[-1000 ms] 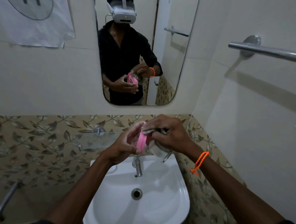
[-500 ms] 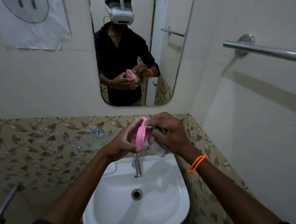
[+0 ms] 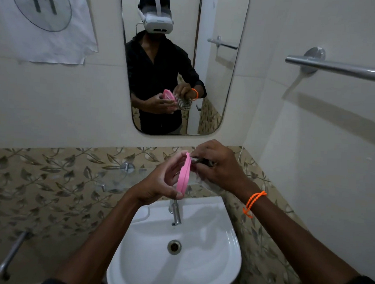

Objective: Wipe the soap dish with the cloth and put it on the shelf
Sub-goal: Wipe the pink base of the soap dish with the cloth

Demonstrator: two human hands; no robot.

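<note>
A pink soap dish stands on edge above the basin, held by my left hand with the thumb at its lower end and fingers behind it. My right hand, with an orange bead bracelet on the wrist, presses a striped grey cloth against the dish's right face. Most of the cloth is hidden under the fingers. A clear glass shelf is fixed to the leaf-patterned tiles just behind and left of my hands.
A white basin with a chrome tap lies below the hands. A mirror hangs above, a steel towel bar is on the right wall, a metal handle low left, a paper sheet numbered 11 top left.
The dish has been lifted slightly and turned more edge-on to me. My right hand with the cloth has shifted up along the dish's right side.
</note>
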